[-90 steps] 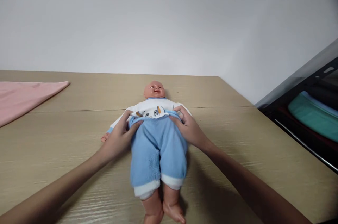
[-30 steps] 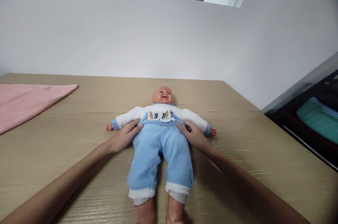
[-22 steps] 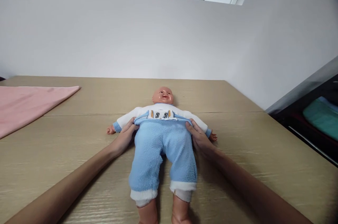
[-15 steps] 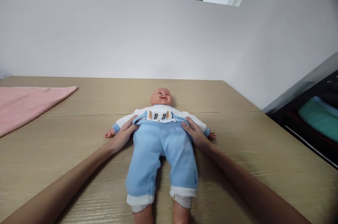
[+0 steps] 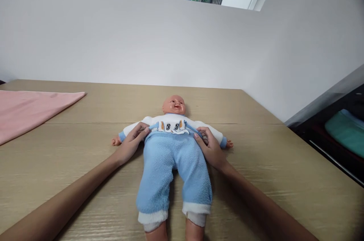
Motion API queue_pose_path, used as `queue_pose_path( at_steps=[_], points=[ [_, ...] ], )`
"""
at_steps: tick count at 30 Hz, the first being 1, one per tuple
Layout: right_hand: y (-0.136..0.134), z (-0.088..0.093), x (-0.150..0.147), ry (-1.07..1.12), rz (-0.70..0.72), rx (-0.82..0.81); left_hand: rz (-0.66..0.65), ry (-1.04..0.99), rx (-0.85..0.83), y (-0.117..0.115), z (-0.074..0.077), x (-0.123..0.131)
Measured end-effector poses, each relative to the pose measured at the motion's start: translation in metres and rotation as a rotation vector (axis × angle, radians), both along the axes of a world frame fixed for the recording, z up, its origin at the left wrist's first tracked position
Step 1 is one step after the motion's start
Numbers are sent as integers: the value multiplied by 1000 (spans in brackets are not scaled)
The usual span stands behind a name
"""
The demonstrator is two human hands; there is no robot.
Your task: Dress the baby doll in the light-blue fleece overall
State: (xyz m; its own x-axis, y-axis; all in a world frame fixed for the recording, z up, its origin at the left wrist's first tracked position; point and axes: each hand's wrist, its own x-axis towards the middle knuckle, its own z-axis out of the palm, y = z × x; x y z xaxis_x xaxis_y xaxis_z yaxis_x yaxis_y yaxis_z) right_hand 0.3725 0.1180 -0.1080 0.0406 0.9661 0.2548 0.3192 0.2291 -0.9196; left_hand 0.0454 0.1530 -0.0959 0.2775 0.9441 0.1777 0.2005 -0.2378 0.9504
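Observation:
A baby doll (image 5: 174,105) lies on its back on the table, head away from me, arms spread and lower legs bare. It wears a white top (image 5: 196,123) with blue cuffs and fluffy blue pants (image 5: 159,161) with white hems. An animal-face patch (image 5: 172,126) and blue straps sit at the waist. My left hand (image 5: 132,142) pinches the pants' waist edge by the strap on the left. On the right side, my right hand (image 5: 212,148) has thumb and fingers closed around the waist edge and strap; part of its grip is hidden.
A pink cloth (image 5: 34,110) lies flat at the left of the wooden table (image 5: 113,100). Behind stands a white partition wall (image 5: 127,36). To the right, past the table edge, is a dark rack or cart holding a green-blue item (image 5: 345,133).
Both hands have shifted slightly at the waist; the right fingers are more bent and the left fingertips pinch closer to the strap. The camera view has tilted a little.

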Motion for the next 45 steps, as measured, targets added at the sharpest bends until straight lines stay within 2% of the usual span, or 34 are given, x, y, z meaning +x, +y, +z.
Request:
queue_pose_path(
  at_steps=[5, 7, 9, 11, 14, 17, 19, 21, 23, 25, 28, 30, 33, 36, 38, 41, 45],
  points=[
    [-12, 6, 3, -183, -159, 190, 109, 44, 87, -5, -8, 8],
    [-14, 18, -2, -276, -209, 281, 132, 30, 130, -7, -10, 8],
    [-10, 39, -13, -376, -180, 364, 127, -18, 137, -10, -9, 8],
    [2, 66, -31, -439, -51, 407, 91, -69, 130, -13, -7, 7],
    [36, 103, -69, -527, 255, 388, 106, -160, 169, -15, -8, 7],
    [83, 122, -116, -705, 569, 320, 198, -250, 200, -15, -13, 6],
    [113, 121, -146, -887, 795, 310, 255, -266, 206, -15, -16, 6],
    [135, 112, -172, -1023, 976, 327, 295, -243, 228, -16, -17, 7],
    [148, 101, -189, -1093, 1056, 331, 298, -211, 258, -16, -15, 8],
    [151, 93, -195, -1106, 1057, 317, 278, -203, 279, -17, -14, 9],
    [143, 91, -186, -1031, 998, 307, 245, -203, 314, -18, -14, 8],
    [137, 93, -173, -847, 950, 309, 174, -162, 363, -19, -15, 6],
    [134, 94, -154, -506, 946, 256, -19, 0, 499, -23, -18, -2],
    [135, 90, -137, -370, 965, 173, -87, 77, 651, -25, -25, -9],
    [135, 89, -130, -381, 953, 187, -45, -29, 701, -26, -30, -11],
    [129, 92, -126, -470, 940, 274, 48, -249, 665, -27, -35, -5],
    [119, 102, -127, -604, 921, 376, 370, -346, 429, -27, -25, 7]
  ],
)
